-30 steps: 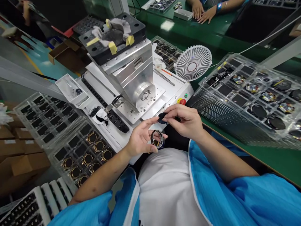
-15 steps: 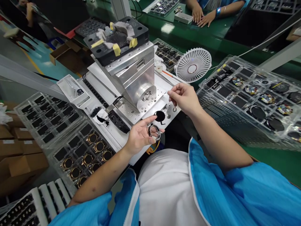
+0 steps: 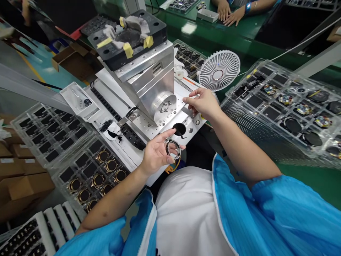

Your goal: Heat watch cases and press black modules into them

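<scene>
My left hand point(image 3: 156, 153) holds a round watch case ring point(image 3: 173, 149), dark on the outside with a shiny metal rim, between thumb and fingers. Its index finger points at a dark round opening point(image 3: 179, 129) in the white work surface. My right hand point(image 3: 204, 103) hovers to the right of the metal fixture point(image 3: 156, 76), thumb and index finger pinched together; whatever is between them is too small to make out. On top of the fixture sits a black block point(image 3: 130, 39) with grey padding and yellow tape.
Left of me lie clear trays of black parts point(image 3: 50, 133) and gold-rimmed watch cases point(image 3: 98, 180). To the right stands a stack of clear trays point(image 3: 266, 103) with watch parts. A white fan point(image 3: 218, 70) is behind my right hand. Across the green bench rest another person's hands point(image 3: 230, 14).
My right hand has moved slightly left, toward the metal fixture. My left hand keeps hold of the watch case ring. The whole view has shifted a little.
</scene>
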`<state>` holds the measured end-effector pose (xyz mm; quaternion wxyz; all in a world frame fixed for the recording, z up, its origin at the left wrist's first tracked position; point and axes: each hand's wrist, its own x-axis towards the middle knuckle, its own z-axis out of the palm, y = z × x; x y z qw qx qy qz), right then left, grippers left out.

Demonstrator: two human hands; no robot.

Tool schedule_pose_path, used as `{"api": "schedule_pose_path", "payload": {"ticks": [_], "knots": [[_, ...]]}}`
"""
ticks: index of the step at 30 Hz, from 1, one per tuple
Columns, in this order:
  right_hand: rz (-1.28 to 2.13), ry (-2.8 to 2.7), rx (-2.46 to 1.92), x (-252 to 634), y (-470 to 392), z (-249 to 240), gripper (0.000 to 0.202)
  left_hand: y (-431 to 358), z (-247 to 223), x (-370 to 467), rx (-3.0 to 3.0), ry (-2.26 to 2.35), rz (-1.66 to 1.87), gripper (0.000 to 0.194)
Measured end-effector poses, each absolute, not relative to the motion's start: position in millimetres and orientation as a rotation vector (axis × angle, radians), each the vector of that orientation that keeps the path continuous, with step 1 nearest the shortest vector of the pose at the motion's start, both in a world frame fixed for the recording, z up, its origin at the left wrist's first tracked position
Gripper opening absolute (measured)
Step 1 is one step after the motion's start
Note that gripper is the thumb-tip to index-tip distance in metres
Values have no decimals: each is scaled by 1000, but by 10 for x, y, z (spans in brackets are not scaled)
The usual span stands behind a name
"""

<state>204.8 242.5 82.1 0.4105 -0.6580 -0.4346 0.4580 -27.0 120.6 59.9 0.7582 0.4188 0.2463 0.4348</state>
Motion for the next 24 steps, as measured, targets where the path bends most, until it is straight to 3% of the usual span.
{"api": "schedule_pose_path", "payload": {"ticks": [5,11,15,19,24], "knots": [[1138,-1010,-1487,2154,2240,870,26,1191,608,-273,977,587,965,86],[1327,-1059,-1226,2114,1639,880,52,1152,550,-272,1194,630,1021,87],[1523,-1086,-1203,1962,1300,900,64,1113,437,-233,1590,595,1118,101],[1529,-1064,-1198,1866,1201,956,52,1100,391,-196,2094,525,1111,113],[1555,-1023,-1109,1885,1214,962,46,1114,429,-194,2292,541,1130,110]]}}
